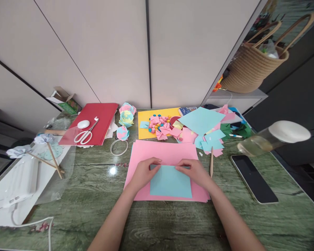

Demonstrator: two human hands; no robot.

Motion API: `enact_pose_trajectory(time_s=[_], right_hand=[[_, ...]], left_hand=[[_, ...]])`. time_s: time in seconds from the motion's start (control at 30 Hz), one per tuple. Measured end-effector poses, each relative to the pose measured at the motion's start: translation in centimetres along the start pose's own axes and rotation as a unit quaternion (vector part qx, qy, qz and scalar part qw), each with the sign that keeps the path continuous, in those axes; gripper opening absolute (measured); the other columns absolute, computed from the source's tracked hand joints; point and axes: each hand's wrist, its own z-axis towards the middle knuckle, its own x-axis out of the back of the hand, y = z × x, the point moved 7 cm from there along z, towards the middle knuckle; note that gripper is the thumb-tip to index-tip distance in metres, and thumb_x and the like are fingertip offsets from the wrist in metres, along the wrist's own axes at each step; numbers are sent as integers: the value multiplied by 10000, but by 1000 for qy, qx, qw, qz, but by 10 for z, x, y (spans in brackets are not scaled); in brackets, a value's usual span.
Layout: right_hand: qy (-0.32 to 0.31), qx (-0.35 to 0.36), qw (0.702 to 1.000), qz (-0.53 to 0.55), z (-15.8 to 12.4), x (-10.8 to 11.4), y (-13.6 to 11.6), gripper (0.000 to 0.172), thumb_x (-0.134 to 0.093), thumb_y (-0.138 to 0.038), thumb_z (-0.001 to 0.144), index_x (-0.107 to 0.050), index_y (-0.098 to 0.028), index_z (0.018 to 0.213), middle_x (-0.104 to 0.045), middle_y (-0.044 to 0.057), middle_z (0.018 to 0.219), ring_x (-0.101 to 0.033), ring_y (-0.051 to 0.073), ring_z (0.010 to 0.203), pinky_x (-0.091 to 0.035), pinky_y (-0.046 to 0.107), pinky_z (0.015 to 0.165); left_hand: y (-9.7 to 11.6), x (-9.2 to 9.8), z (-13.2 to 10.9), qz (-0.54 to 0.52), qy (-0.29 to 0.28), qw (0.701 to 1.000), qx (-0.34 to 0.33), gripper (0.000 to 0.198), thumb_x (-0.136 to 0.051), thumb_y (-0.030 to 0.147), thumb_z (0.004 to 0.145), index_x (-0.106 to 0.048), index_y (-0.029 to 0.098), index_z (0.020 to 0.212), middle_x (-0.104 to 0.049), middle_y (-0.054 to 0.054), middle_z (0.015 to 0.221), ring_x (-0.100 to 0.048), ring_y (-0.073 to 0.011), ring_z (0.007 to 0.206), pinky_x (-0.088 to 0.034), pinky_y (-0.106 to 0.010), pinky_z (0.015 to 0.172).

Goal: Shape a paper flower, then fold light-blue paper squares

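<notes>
Pinching blue paper (170, 182): left hand (146, 171), right hand (196, 171), angled inward

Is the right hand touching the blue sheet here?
Touching. The head view shows the right hand with its thumb laid over the top edge of the blue sheet.

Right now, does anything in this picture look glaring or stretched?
Head view: a bright white glare spot shows on the green tabletop; head view, right side: the clear bottle with a white lid leans and looks stretched, probably by a wide lens; head view, lower middle: the blue sheet looks evenly lit, without glare.
</notes>
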Motion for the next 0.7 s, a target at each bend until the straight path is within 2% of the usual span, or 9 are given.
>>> enact_pose_trajectory(time_s=[0.07,0.17,0.27,0.37,0.47,0.6,0.7], right_hand=[[-5,20,999,-25,-2,-6,-6,185,-519,-339,780,-652,-212,760,-674,0,780,-595,166,739,-424,261,665],[-16,50,997,-54,-4,-18,-16,173,-507,-317,796,-654,-225,795,-675,7,821,-593,174,770,-429,278,704],[-7,62,996,-67,-5,-23,-21,162,-504,-299,803,-649,-229,824,-671,7,840,-590,172,790,-427,280,724],[-2,57,997,-54,-5,-20,-21,150,-507,-300,803,-639,-229,797,-667,-8,812,-590,158,770,-424,258,699],[20,39,998,-40,-5,-5,-18,164,-508,-325,799,-635,-224,769,-667,-11,802,-589,157,763,-419,243,666],[68,1,997,-45,-6,24,-5,216,-512,-385,782,-638,-213,753,-669,7,802,-586,176,751,-407,253,624],[116,-12,993,-35,-8,47,6,231,-521,-404,764,-632,-204,727,-663,24,786,-580,191,751,-408,269,624]], left_hand=[[8,-1,-2,79,18,996,-26,212,-524,239,781,-618,228,971,-646,-25,949,-560,-185,889,-395,-316,821],[21,-12,-4,157,9,985,-65,147,-526,234,780,-638,222,875,-653,-28,853,-549,-198,862,-371,-339,814],[28,-19,-5,165,4,984,-66,117,-513,219,779,-621,213,824,-649,-17,797,-555,-180,798,-373,-316,773],[28,-16,-4,155,-8,987,-48,79,-520,187,750,-589,214,779,-639,10,744,-555,-159,732,-372,-284,728],[24,-7,-4,136,-31,990,-33,86,-498,176,748,-570,220,759,-627,30,713,-551,-142,697,-366,-257,707],[11,10,-6,74,-69,995,-15,105,-454,184,767,-555,210,765,-610,35,696,-537,-119,656,-369,-212,619],[-1,28,-6,65,-49,997,2,87,-461,186,757,-545,196,740,-588,36,670,-517,-111,627,-366,-207,596]])
